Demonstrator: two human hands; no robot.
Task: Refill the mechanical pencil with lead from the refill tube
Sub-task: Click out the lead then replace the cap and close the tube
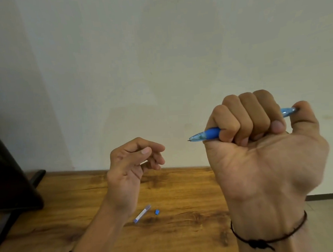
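The right hand (260, 149) was clenched in a fist around the blue pencil (211, 133), held up in front of the pale wall (157, 58). The four fingers (245, 115) wrapped over the barrel, and the thumb (305, 113) pressed on its rear end. The pencil's long axis ran nearly level, tip pointing left and slightly down toward the left hand, with the clear nose and a dark point sticking out past the little finger.

The left hand (133, 166) hovered above the wooden table (185, 193), well apart from the pencil tip, its fingers loosely curled. A thin pale sliver showed between the thumb and fingertips, possibly a lead, though it was too small to tell.

On the table below lay the refill tube (142, 213), slanted, its blue end nearer the person. Its contents could not be made out. Just beside it sat a small blue cap (157, 211), apart from the tube
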